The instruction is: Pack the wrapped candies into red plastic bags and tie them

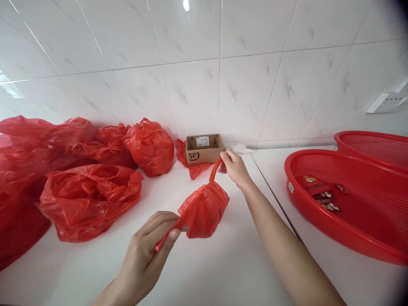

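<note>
Red plastic bag (204, 212) at centre, pinched at one end by left hand (151, 246), near, and another by right hand (235, 168), far; cardboard box (208, 156) beyond.

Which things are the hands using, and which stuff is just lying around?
In use:
Small bulging red plastic bag
Left hand, pinching one end of it
Right hand, pinching the other end

Seemingly just lying around:
SF cardboard box
Front red perforated basket
Rear red perforated basket
Rounded red bag
Loose open red bag
</note>
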`<state>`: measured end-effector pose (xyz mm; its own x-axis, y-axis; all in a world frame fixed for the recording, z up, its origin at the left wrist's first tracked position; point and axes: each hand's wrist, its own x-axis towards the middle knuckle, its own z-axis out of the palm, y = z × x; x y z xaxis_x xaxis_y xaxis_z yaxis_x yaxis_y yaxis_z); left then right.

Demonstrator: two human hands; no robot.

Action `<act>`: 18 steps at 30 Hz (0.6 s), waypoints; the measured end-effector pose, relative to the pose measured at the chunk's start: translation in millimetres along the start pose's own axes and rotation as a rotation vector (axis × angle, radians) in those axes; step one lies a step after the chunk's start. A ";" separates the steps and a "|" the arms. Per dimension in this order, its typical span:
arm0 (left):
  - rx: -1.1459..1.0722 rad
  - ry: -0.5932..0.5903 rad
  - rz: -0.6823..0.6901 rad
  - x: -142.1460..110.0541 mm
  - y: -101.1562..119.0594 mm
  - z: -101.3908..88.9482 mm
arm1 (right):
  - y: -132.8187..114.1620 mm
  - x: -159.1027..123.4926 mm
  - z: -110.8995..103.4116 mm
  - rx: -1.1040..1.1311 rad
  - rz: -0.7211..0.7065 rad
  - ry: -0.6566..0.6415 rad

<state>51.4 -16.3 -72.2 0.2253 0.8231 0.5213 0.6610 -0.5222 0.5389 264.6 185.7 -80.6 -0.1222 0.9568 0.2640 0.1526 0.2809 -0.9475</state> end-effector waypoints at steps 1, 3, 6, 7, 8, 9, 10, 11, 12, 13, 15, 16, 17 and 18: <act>-0.012 0.028 -0.075 0.1 -2.3 3.8 | -1.1 -0.8 -0.2 0.032 0.018 -0.019; -0.046 0.071 -0.227 0.0 -5.8 10.9 | -3.6 -2.9 1.5 0.067 0.047 -0.055; -0.103 0.101 -0.367 1.2 -9.8 17.2 | -8.9 -7.2 6.9 0.068 0.069 -0.100; -0.121 0.110 -0.389 2.0 -10.7 17.8 | -10.9 -8.7 8.5 0.066 0.068 -0.115; -0.132 0.117 -0.404 2.7 -11.3 17.8 | -12.8 -10.2 9.9 0.065 0.063 -0.131; -0.137 0.119 -0.411 3.3 -11.5 17.5 | -14.3 -11.6 11.0 0.064 0.056 -0.145; -0.136 0.113 -0.412 3.8 -11.2 17.3 | -15.4 -13.0 11.9 0.064 0.049 -0.160; -0.129 0.095 -0.403 4.1 -10.4 17.6 | -15.9 -14.2 12.8 0.061 0.044 -0.176; -0.116 0.064 -0.387 4.0 -9.4 18.8 | -15.9 -15.6 13.8 0.053 0.042 -0.191; -0.098 0.022 -0.370 3.7 -8.3 21.3 | -15.3 -17.1 15.1 0.038 0.040 -0.211; -0.040 -0.072 -0.346 1.7 -7.3 30.8 | -12.9 -20.9 19.2 -0.015 0.036 -0.265; 0.004 -0.112 -0.335 0.0 -7.9 37.8 | -11.5 -23.5 22.0 -0.058 0.034 -0.298; 0.052 -0.143 -0.324 -2.0 -9.5 45.9 | -10.0 -26.5 25.2 -0.116 0.027 -0.333; 0.100 -0.163 -0.310 -4.4 -12.1 54.5 | -8.6 -29.9 28.6 -0.188 0.015 -0.364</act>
<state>81.4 -1.4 -117.1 0.1092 0.9679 0.2265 0.7805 -0.2246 0.5834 238.9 152.6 -85.5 -0.4526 0.8811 0.1373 0.3298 0.3085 -0.8922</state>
